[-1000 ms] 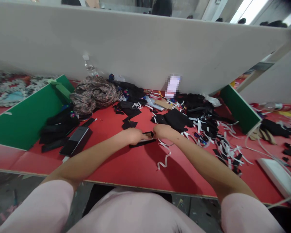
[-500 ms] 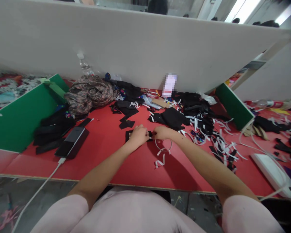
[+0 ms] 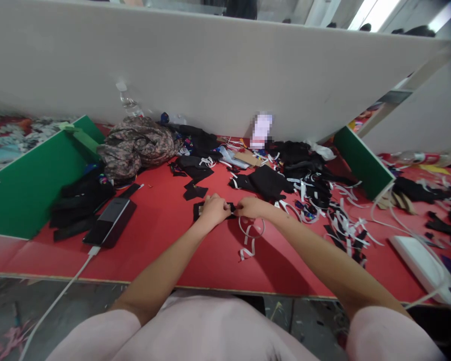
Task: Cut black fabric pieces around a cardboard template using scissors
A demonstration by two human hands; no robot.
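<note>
A small black fabric piece [image 3: 196, 212] with a tan patch lies flat on the red table [image 3: 154, 250] in front of me. My left hand [image 3: 215, 210] is closed over its middle, fingers bent and pressed down on it. At the right end of the same piece, my right hand [image 3: 249, 208] is closed in a pinch on its edge, close beside the left. A bit of white shows between the hands; the fingertips are partly hidden. A thin ring like a bangle [image 3: 252, 236] hangs below my right wrist. Curled white strips [image 3: 247, 253] lie beneath it.
Left are a black device [image 3: 108, 223] on a white cable and a patterned cloth [image 3: 139, 148]. Black fabric [image 3: 268, 183], white-handled scissors [image 3: 291, 209] and white scraps [image 3: 349, 225] lie right. Green dividers [image 3: 364, 163] flank the table; a phone [image 3: 262, 130] leans on the back panel.
The view has shifted slightly. Both hands stay at the black fabric piece with almost the same grip.
</note>
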